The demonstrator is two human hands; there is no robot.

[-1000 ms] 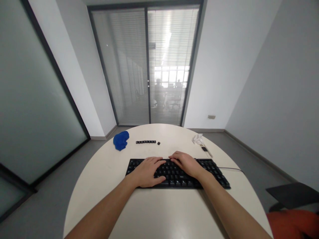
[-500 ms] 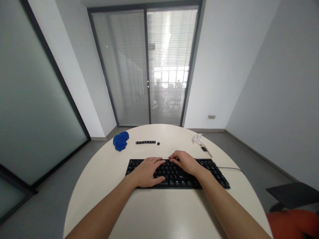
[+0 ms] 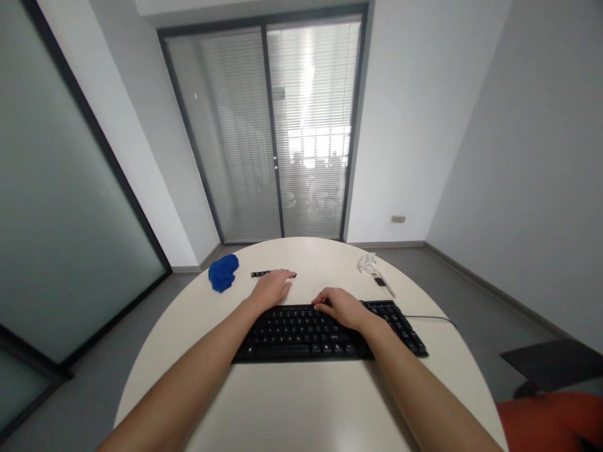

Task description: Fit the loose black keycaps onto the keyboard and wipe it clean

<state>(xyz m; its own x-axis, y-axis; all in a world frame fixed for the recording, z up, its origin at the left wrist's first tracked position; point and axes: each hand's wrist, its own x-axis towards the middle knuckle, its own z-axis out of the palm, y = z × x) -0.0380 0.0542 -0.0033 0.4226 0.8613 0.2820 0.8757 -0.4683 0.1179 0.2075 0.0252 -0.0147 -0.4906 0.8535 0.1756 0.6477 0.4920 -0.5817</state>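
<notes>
A black keyboard [image 3: 292,339] lies on the round table in front of me. My left hand [image 3: 272,289] reaches past its back edge, fingers stretched out and apart over a row of small black keycaps [image 3: 259,274]. The hand covers the right part of that row, and a small dark piece [image 3: 294,275] shows by the fingertips. My right hand [image 3: 342,306] rests over the right middle of the keyboard. Its fingers are bent, with thumb and fingertips close together near the back edge; what is between them, if anything, is hidden.
A blue cloth-like item [image 3: 223,272] lies at the far left of the table [image 3: 282,402]. At the far right are a crumpled white item [image 3: 366,262] and a thin tool with a black part [image 3: 379,282]. The keyboard's cable [image 3: 431,317] runs right. A red-and-black chair [image 3: 541,417] stands at right.
My left hand has moved from the left side of the keyboard forward to the row of keycaps. My right hand stays at about the same place on the keyboard.
</notes>
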